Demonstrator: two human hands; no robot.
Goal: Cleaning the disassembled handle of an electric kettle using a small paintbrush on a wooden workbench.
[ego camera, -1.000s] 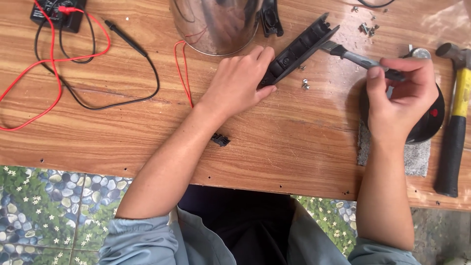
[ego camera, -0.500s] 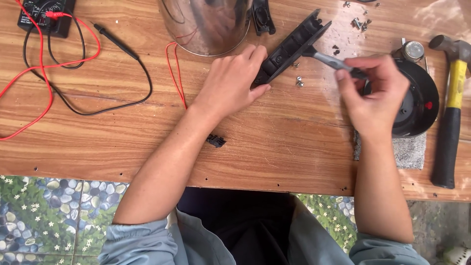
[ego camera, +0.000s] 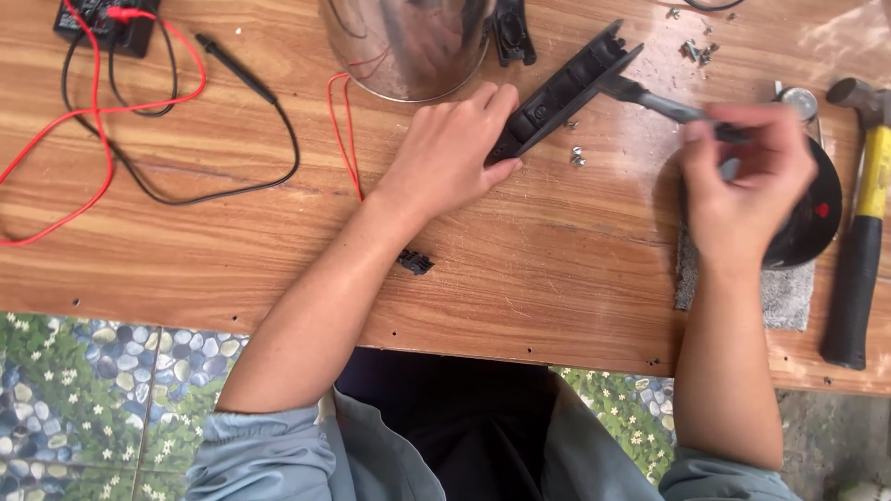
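- Our left hand (ego camera: 450, 148) clamps a long black ribbed plastic handle piece (ego camera: 564, 90), angled on the bench (ego camera: 232, 250).
- Our right hand (ego camera: 742, 181) pinches a grey screwdriver (ego camera: 664, 105) whose tip meets the piece's far-right end.

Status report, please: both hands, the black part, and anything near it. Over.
Left hand pins the black part to the table. Right hand grips a screwdriver, tip at the part's end. Loose screws beside it; metal pot close behind.

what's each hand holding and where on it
The left hand pins the long black plastic part to the table by its near end. The right hand grips a screwdriver by its handle.
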